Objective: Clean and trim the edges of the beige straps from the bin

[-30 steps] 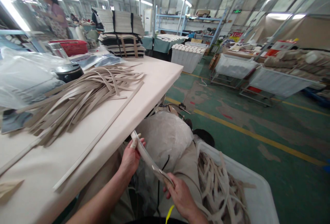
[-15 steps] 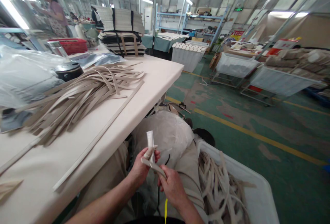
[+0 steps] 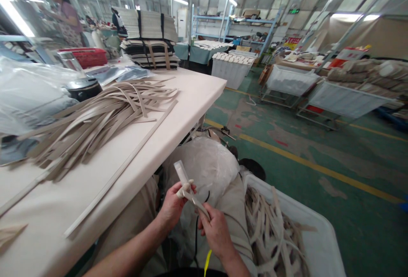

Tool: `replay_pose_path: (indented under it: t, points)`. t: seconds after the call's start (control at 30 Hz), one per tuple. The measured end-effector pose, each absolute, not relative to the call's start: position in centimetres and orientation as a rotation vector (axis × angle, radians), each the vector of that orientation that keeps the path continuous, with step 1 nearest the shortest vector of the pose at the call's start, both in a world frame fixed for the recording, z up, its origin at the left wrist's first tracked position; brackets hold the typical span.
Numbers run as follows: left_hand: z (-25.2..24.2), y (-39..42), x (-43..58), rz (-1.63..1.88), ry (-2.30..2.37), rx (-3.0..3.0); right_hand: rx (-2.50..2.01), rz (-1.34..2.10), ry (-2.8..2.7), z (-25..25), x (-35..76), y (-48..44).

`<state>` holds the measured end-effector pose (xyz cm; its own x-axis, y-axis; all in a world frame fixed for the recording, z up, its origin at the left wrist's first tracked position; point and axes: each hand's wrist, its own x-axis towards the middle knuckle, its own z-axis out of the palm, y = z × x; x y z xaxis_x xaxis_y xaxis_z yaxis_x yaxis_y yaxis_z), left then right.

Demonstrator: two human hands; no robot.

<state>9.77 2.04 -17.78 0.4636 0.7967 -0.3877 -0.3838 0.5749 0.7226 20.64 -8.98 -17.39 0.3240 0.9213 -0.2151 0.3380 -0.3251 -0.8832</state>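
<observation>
strip (image 3: 186,185) tilted leftward between both hands since.

Table (image 3: 194,92) carries a loose pile of beige strips (image 3: 95,119), clear plastic bags (image 3: 28,94) and a black lidded pot (image 3: 83,88) at left, a red basket (image 3: 87,57) and strapped stacks (image 3: 149,43) at the far end; a person (image 3: 65,15) stands beyond, and a yellow line (image 3: 318,171) crosses the green floor (image 3: 350,141).

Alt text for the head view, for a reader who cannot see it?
Left hand and right hand hold one pale strip above the lap. More strips lie piled on the table at left and in a white bin at right.
</observation>
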Motion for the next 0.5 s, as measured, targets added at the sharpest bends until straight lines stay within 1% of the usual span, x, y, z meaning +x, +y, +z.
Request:
replay_pose_path:
  t: [0.13, 0.5]
  points:
    - [-17.26, 1.83, 9.65, 0.79, 0.742, 0.678, -1.853, 0.918, -1.058, -17.5, 20.82, -9.12]
    - [-17.75, 1.52, 9.81, 0.715, 0.645, 0.778, -1.778, 0.946, -1.009, -17.39, 20.55, -9.08]
